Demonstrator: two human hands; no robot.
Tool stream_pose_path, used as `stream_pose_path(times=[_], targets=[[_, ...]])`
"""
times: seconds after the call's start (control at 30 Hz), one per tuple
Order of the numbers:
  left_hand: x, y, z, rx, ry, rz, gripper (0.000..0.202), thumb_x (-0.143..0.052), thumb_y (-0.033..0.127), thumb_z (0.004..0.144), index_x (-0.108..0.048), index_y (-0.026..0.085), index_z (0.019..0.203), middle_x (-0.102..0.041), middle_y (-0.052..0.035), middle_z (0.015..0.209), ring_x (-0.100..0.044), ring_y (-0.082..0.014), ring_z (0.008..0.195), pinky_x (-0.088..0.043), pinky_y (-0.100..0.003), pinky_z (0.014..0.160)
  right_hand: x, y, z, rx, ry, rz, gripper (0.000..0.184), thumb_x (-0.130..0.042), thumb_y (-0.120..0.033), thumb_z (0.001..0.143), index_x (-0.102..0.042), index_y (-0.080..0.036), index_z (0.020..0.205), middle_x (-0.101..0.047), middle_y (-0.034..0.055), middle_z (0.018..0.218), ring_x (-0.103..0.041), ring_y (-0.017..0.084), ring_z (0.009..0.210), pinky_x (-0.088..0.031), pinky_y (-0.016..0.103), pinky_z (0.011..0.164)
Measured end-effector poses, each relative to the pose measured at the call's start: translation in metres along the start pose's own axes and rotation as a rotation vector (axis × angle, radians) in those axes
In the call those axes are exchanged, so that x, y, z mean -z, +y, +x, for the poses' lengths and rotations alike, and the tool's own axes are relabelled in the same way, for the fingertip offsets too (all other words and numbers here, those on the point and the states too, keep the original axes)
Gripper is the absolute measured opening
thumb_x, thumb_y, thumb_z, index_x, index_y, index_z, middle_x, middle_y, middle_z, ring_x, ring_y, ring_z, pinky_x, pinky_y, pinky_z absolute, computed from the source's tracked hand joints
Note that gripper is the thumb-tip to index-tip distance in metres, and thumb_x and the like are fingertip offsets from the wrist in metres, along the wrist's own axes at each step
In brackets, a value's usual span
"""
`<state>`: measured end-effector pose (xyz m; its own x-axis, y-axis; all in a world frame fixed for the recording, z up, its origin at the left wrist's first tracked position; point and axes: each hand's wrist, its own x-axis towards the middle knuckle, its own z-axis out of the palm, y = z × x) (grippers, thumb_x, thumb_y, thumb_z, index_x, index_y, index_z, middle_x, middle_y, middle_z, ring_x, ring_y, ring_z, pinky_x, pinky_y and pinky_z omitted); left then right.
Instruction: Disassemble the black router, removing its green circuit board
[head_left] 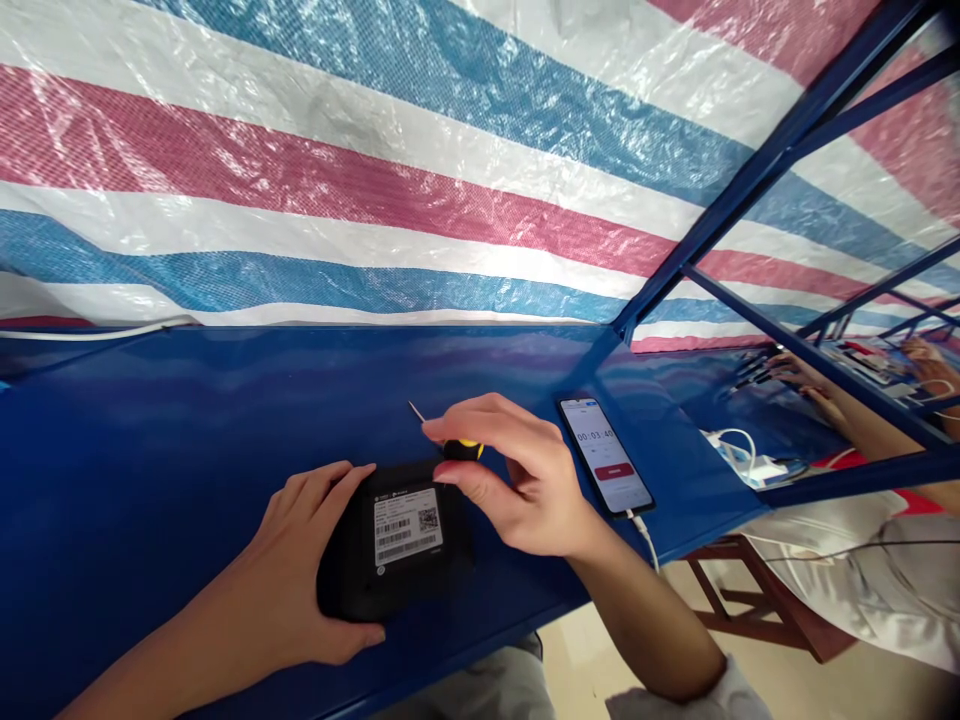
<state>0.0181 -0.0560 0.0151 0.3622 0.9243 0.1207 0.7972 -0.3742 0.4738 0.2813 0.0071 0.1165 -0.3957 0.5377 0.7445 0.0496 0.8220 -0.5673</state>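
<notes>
A black box-shaped device [352, 560] with a white printed label lies on the blue table. My left hand [300, 560] is wrapped around its left side, fingers over the far edge and thumb along the near one. Above its right far corner, my right hand [517, 475] pinches a small screwdriver [463, 450] with a black and yellow handle between thumb and index finger. The thin metal shaft points up and to the left, apart from the device. My palm and fingers hide part of the handle.
A phone [606, 455] showing a running timer lies right of my right hand, with a white cable [643, 535] plugged in. Blue metal frame bars [750, 180] rise on the right. Beyond them are a co-worker's hands [810, 385] and a white power strip [742, 460]. Striped sheeting [375, 180] hangs behind the table.
</notes>
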Motion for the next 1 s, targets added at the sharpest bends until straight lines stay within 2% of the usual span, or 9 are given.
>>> stream_pose_path(times=[0.1, 0.2, 0.27, 0.43, 0.53, 0.63, 0.73, 0.9, 1.0], targets=[[-0.001, -0.001, -0.001, 0.012, 0.006, -0.002, 0.123, -0.088, 0.052, 0.056, -0.024, 0.041, 0.160, -0.045, -0.0123, 0.154, -0.046, -0.0494, 0.141, -0.043, -0.065, 0.110, 0.001, 0.001, -0.004, -0.085, -0.015, 0.127, 0.033, -0.065, -0.010, 0.104, -0.063, -0.022, 0.135, -0.079, 0.0100, 0.121, -0.079, 0.019, 0.110, -0.066, 0.034, 0.097], [-0.001, -0.001, -0.001, 0.014, 0.014, -0.005, 0.122, -0.088, 0.054, 0.056, -0.027, 0.040, 0.162, -0.045, -0.0121, 0.155, -0.047, -0.0494, 0.140, -0.043, -0.066, 0.112, 0.004, 0.002, -0.005, -0.041, -0.047, 0.135, 0.028, -0.057, -0.009, 0.105, -0.067, -0.021, 0.128, -0.077, 0.0129, 0.127, -0.076, 0.024, 0.121, -0.065, 0.040, 0.103], [-0.001, -0.001, -0.001, 0.017, 0.016, -0.012, 0.123, -0.088, 0.054, 0.056, -0.028, 0.039, 0.162, -0.045, -0.0119, 0.155, -0.047, -0.0490, 0.141, -0.042, -0.066, 0.114, 0.006, 0.001, -0.003, 0.003, -0.047, 0.066, 0.027, -0.056, -0.008, 0.101, -0.070, -0.020, 0.120, -0.076, 0.0128, 0.121, -0.074, 0.025, 0.119, -0.064, 0.041, 0.101], [0.004, 0.004, -0.001, 0.063, -0.019, -0.035, 0.118, -0.088, 0.053, 0.059, -0.031, 0.039, 0.161, -0.046, -0.0112, 0.157, -0.045, -0.0481, 0.144, -0.046, -0.064, 0.113, 0.005, -0.003, 0.003, 0.047, 0.003, -0.157, 0.012, -0.072, -0.015, 0.093, -0.072, -0.020, 0.103, -0.069, 0.0074, 0.103, -0.069, 0.021, 0.094, -0.063, 0.037, 0.084], [0.007, 0.007, 0.000, 0.069, -0.042, -0.041, 0.117, -0.088, 0.049, 0.059, -0.030, 0.039, 0.161, -0.045, -0.0109, 0.157, -0.044, -0.0469, 0.146, -0.048, -0.062, 0.113, 0.004, -0.003, 0.003, 0.054, 0.007, -0.187, 0.016, -0.083, -0.016, 0.092, -0.074, -0.020, 0.105, -0.070, 0.0047, 0.098, -0.070, 0.018, 0.088, -0.062, 0.032, 0.080], [0.008, 0.009, 0.000, 0.080, -0.064, -0.045, 0.118, -0.089, 0.046, 0.060, -0.027, 0.040, 0.161, -0.043, -0.0103, 0.158, -0.041, -0.0461, 0.148, -0.047, -0.063, 0.114, 0.002, -0.002, 0.000, 0.026, -0.026, -0.091, 0.026, -0.080, -0.016, 0.097, -0.073, -0.021, 0.121, -0.078, 0.0059, 0.107, -0.075, 0.019, 0.100, -0.065, 0.031, 0.086], [0.008, 0.009, -0.001, 0.099, -0.068, -0.049, 0.118, -0.088, 0.047, 0.060, -0.028, 0.040, 0.161, -0.042, -0.0109, 0.159, -0.042, -0.0473, 0.148, -0.049, -0.064, 0.112, 0.000, 0.000, -0.004, -0.043, -0.025, 0.017, 0.035, -0.071, -0.015, 0.103, -0.065, -0.024, 0.137, -0.080, 0.0065, 0.116, -0.078, 0.020, 0.107, -0.066, 0.033, 0.093], [0.006, 0.007, -0.002, 0.085, -0.039, -0.058, 0.118, -0.089, 0.052, 0.059, -0.031, 0.039, 0.161, -0.044, -0.0128, 0.159, -0.045, -0.0494, 0.145, -0.050, -0.064, 0.109, 0.002, 0.001, -0.004, -0.020, -0.060, 0.079, 0.030, -0.063, -0.009, 0.104, -0.066, -0.022, 0.130, -0.080, 0.0120, 0.125, -0.079, 0.023, 0.115, -0.067, 0.037, 0.098], [0.006, 0.007, -0.001, 0.085, -0.036, -0.058, 0.119, -0.090, 0.052, 0.058, -0.031, 0.039, 0.161, -0.045, -0.0124, 0.159, -0.045, -0.0490, 0.145, -0.049, -0.065, 0.110, 0.006, 0.000, -0.002, 0.001, -0.069, 0.028, 0.027, -0.060, -0.008, 0.102, -0.069, -0.021, 0.124, -0.078, 0.0129, 0.124, -0.075, 0.025, 0.121, -0.066, 0.041, 0.100]])
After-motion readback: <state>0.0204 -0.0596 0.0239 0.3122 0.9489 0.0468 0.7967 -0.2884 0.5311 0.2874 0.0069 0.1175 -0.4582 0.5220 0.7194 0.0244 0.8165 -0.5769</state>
